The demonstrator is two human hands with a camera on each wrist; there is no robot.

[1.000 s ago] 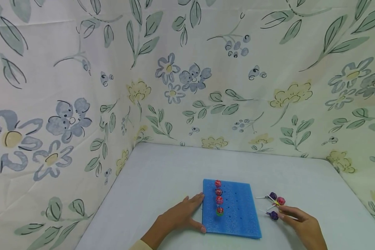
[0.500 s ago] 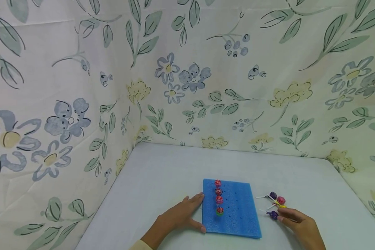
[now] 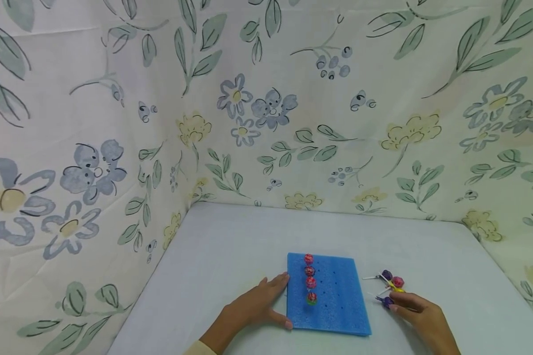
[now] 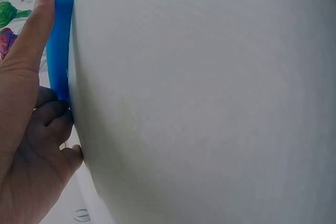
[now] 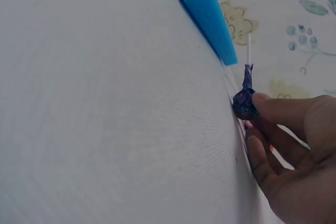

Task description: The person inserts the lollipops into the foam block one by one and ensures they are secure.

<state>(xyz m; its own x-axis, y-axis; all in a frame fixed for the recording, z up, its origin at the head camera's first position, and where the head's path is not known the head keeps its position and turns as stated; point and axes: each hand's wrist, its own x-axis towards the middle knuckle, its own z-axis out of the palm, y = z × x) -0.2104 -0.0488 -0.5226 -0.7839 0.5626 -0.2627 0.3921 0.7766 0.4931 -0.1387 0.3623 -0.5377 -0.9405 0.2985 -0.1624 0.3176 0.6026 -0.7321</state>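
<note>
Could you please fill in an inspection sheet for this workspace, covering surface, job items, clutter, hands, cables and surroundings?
Surface: white tabletop, flat.
Job items: blue board with four lollipops standing in a row; loose lollipops to its right.
Clutter: nothing seen.
Hands: left hand rests against the board's left edge; right hand pinches a purple lollipop.
Cables: nothing seen.
Surroundings: floral cloth behind and at both sides.

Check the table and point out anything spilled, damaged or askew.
Nothing looks spilled or damaged. Only the loose lollipops look untidy, sticks pointing different ways, beside the board, where four others line up neatly.
</note>
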